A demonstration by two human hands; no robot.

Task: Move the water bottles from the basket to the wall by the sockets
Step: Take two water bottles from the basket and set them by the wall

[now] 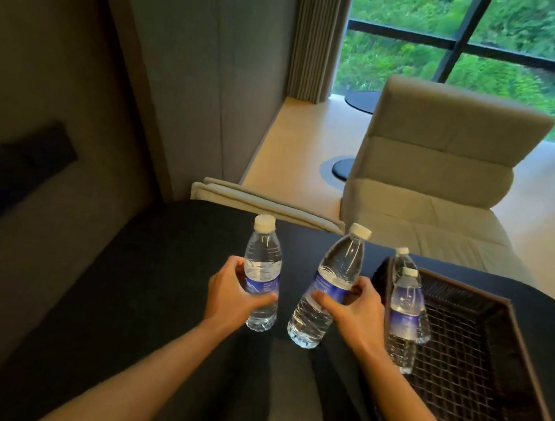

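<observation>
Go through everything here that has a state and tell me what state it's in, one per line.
Left hand: closed around the left bottle.
Right hand: closed around the right bottle.
Left bottle: capped, full, upright, held.
Right bottle: capped, full, tilted, held.
Front basket bottle: capped, upright, in the basket.
Rear basket bottle: capped, upright, partly hidden.
Basket: open, holding two bottles.
</observation>
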